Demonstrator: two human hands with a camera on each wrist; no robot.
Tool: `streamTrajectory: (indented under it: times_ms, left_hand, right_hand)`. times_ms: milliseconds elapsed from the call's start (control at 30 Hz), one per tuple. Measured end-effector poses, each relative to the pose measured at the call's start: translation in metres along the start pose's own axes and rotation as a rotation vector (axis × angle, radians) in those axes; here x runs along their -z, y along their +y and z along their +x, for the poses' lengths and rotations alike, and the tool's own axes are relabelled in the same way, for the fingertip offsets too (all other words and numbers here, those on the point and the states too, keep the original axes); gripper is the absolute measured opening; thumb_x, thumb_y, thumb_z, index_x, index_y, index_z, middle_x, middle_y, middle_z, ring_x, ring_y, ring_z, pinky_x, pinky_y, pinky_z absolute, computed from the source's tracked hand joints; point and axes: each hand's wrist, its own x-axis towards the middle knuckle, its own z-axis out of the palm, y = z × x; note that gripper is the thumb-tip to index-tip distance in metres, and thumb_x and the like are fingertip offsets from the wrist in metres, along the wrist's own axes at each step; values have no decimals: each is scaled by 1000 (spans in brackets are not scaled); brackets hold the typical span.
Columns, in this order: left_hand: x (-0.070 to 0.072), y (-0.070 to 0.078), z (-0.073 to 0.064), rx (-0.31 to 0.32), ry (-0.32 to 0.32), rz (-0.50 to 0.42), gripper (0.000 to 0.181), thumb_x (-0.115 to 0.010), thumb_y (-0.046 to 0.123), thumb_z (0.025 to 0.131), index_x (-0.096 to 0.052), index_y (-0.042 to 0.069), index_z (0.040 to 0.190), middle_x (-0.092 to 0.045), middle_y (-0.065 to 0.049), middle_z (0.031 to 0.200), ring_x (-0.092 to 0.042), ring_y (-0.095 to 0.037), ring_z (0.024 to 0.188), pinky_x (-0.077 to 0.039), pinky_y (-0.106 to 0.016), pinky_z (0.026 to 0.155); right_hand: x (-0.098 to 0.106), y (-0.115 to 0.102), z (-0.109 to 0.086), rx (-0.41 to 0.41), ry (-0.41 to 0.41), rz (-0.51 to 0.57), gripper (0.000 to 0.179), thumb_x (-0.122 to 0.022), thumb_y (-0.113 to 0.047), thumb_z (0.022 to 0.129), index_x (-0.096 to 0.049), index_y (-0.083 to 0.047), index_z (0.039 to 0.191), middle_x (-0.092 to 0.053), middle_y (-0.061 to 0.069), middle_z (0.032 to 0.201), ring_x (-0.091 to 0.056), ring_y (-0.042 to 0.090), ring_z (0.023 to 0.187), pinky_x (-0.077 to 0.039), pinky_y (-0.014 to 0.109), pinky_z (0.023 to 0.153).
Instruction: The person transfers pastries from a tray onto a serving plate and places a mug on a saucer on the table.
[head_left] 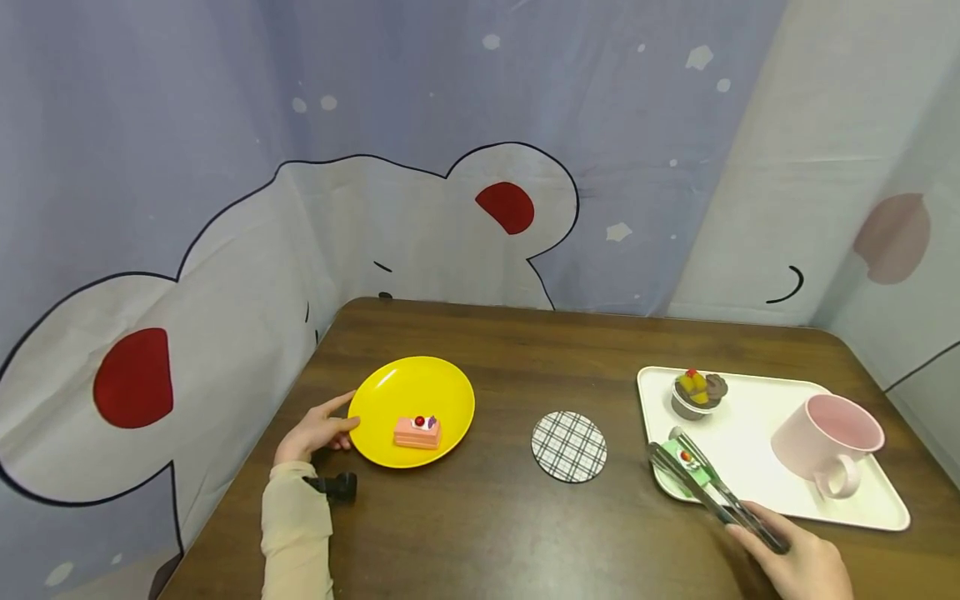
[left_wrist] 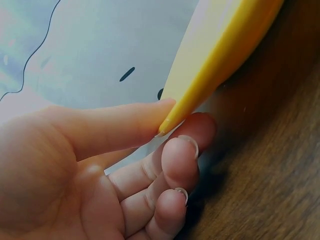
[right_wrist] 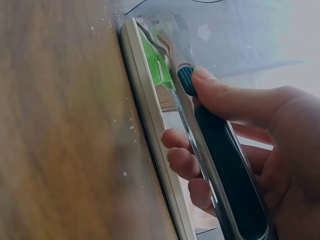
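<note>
My left hand (head_left: 315,432) pinches the left rim of a yellow plate (head_left: 382,392) between thumb and fingers. On that plate lies a pink toy cake slice (head_left: 417,433) with a red berry on top. My right hand (head_left: 802,554) grips metal tongs (head_left: 720,492) with dark green handle pads. The tong arms lie on either side of a green toy cake slice (head_left: 687,463) at the near left corner of a white tray (head_left: 750,467). In the right wrist view, the green cake slice (right_wrist: 157,67) shows between the tong tips, close over the tray's rim.
A chocolate cupcake (head_left: 696,393) with fruit stands at the tray's far left. On the tray's right is a pink mug (head_left: 825,433). A round checked coaster (head_left: 569,447) lies on the wooden table (head_left: 495,533) between plate and tray. A patterned curtain (head_left: 637,167) hangs behind.
</note>
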Motion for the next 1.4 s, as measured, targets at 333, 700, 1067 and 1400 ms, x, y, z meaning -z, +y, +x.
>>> streamTrajectory:
  times_ms: [333, 700, 1067, 1400]
  left_hand:
    - [-1, -1, 3, 25, 7, 7, 67, -57, 21, 97, -24, 4, 153, -58, 2, 63, -56, -11, 60, -46, -25, 64]
    - [1, -1, 3, 19, 11, -4, 67, -57, 20, 96, -25, 3, 153, -58, 2, 64, -56, -11, 58, -46, -24, 61]
    - [0, -2, 1, 30, 20, 0, 67, -58, 22, 96, -25, 4, 153, -58, 1, 64, -56, -12, 60, -46, -25, 63]
    - [-1, -1, 1, 34, 20, 9, 67, -57, 22, 96, -26, 5, 153, -58, 1, 64, -56, -12, 62, -46, -25, 65]
  right_hand:
    - [1, -6, -3, -16, 116, -2, 42, -72, -40, 84, -72, -6, 110, -68, 25, 72, -62, 41, 61, -44, 44, 54]
    - [-1, -15, -5, 33, 270, 43, 33, -77, -34, 80, -76, -13, 105, -62, 12, 52, -43, 22, 49, -38, 35, 47]
    - [-5, -30, 2, 151, 356, 66, 32, -82, -28, 73, -77, -12, 99, -66, 18, 58, -50, 28, 47, -40, 40, 49]
    - [-7, -53, 14, 290, 409, 114, 33, -86, -18, 64, -78, -14, 95, -69, 17, 63, -56, 30, 51, -40, 40, 50]
